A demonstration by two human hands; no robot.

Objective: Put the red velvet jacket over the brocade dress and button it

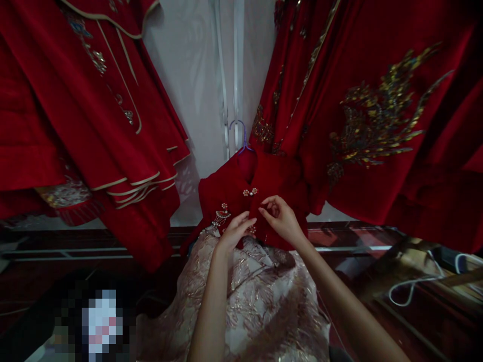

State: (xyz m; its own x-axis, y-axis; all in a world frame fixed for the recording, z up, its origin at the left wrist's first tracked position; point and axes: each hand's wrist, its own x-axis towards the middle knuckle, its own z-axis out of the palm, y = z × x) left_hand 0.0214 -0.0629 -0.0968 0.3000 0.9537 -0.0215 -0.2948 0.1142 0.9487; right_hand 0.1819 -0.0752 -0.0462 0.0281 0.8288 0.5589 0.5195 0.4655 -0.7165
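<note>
In front of me a red jacket (pixel 281 173) hangs on a purple wire hanger (pixel 244 136). A beaded flower clasp (pixel 250 192) sits at its front, and a beaded fan-shaped ornament (pixel 221 216) lies to the left. My left hand (pixel 237 230) is closed at the lower front of the jacket, thumb and fingers gripping the cloth beside another beaded clasp (pixel 250 230) that it partly covers. Just right of the front opening, my right hand (pixel 279 215) is held in a pinch; what lies between the fingertips is too small to make out. Pale cloth with a shiny leaf pattern (pixel 260 301) spreads below both hands.
Red garments with light piping (pixel 124 146) hang at left. More red garments, one with gold sequin embroidery (pixel 381 120), hang at right. A white panel (pixel 188 65) stands behind. At lower right lies a white cable (pixel 405 294). A blurred-out patch covers the lower left.
</note>
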